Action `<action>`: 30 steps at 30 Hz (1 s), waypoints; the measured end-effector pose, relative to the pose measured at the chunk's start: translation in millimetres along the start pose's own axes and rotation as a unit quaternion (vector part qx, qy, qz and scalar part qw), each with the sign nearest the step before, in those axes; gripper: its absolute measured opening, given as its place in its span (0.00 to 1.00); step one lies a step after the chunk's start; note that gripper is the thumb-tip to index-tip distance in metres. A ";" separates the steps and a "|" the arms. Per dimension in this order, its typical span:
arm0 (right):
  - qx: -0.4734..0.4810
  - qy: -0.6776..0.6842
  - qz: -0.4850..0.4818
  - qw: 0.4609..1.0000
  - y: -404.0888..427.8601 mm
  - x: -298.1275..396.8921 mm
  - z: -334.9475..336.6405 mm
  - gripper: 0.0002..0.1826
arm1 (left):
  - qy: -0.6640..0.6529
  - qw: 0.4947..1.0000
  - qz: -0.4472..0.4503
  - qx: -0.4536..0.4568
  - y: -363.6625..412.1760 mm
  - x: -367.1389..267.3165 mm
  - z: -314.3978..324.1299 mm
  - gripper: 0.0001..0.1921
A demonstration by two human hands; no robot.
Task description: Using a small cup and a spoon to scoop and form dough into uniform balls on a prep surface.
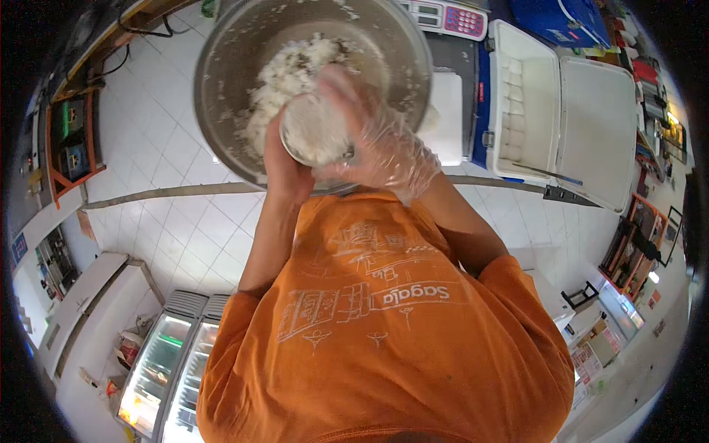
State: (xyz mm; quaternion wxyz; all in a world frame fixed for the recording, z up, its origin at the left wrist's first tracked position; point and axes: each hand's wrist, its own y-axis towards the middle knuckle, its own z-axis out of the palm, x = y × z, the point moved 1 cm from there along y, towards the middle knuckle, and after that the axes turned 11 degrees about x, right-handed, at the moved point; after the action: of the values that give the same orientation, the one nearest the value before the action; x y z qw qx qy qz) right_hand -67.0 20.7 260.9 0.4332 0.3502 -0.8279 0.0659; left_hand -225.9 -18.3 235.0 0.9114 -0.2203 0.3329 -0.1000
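Observation:
My bare left hand point(287, 160) is wrapped around the side of a round cup point(288, 141) filled with white cooked rice point(316, 124). My right hand point(382, 138), in a clear plastic glove, curves around the cup's right side. Motion blurs its fingers, so whether they grip the cup is unclear. Both hands are over the near part of a large metal pot point(221, 83). More white rice point(296, 63) is heaped inside this pot, and loose grains stick to its wall.
Right of the pot are a white board point(447, 119) and a digital scale point(443, 19). An open cooler box point(523, 160) holds several rounded white packs point(512, 99); a thin utensil point(554, 174) lies across its edge. Beyond stands a blue cooler point(559, 22). Lit glass-door refrigerators point(158, 371) are at lower left.

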 end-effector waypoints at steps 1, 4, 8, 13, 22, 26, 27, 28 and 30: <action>0.080 -0.090 -0.022 0.993 -7.9 -5.1 -10.8 0.58 | 0.030 0.998 -0.058 -0.016 -4.3 14.8 13.1 0.26; 0.135 -0.017 -0.007 0.991 -40.9 -25.8 -59.6 0.54 | 0.088 0.991 -0.092 -0.041 -3.9 66.4 52.5 0.29; 0.055 -0.061 0.134 0.988 -93.9 -134.2 -119.3 0.38 | 0.588 0.799 0.128 -0.018 1.4 115.9 56.8 0.24; 0.017 -0.171 0.331 0.928 -91.3 -330.3 -115.5 0.45 | 0.860 0.443 0.253 -0.030 6.9 157.9 37.4 0.16; -0.140 -0.116 0.291 0.939 -79.4 -396.6 -77.8 0.52 | 0.891 0.367 0.240 -0.121 -12.2 165.3 40.0 0.10; -0.142 -0.153 0.195 0.958 -119.7 -348.8 -90.0 0.40 | 0.892 0.361 0.225 -0.153 -23.7 160.2 20.9 0.10; -0.133 -0.133 0.181 0.965 -133.2 -327.7 -93.3 0.34 | 0.892 0.361 0.223 -0.154 -25.1 163.8 19.7 0.10; -0.077 -0.122 0.145 0.979 -153.4 -312.6 -93.4 0.29 | 0.878 0.367 0.251 -0.177 -24.4 166.8 19.5 0.11; 0.024 -0.073 0.135 0.988 -187.9 -280.6 -95.8 0.22 | 0.850 0.382 0.321 -0.169 -31.9 192.3 -2.3 0.13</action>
State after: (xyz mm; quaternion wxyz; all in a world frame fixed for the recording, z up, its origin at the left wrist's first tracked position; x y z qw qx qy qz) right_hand 223.4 66.7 69.1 0.3499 0.2490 -0.8954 0.1179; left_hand -82.7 -110.5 140.1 0.0599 -0.0460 0.9895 0.1236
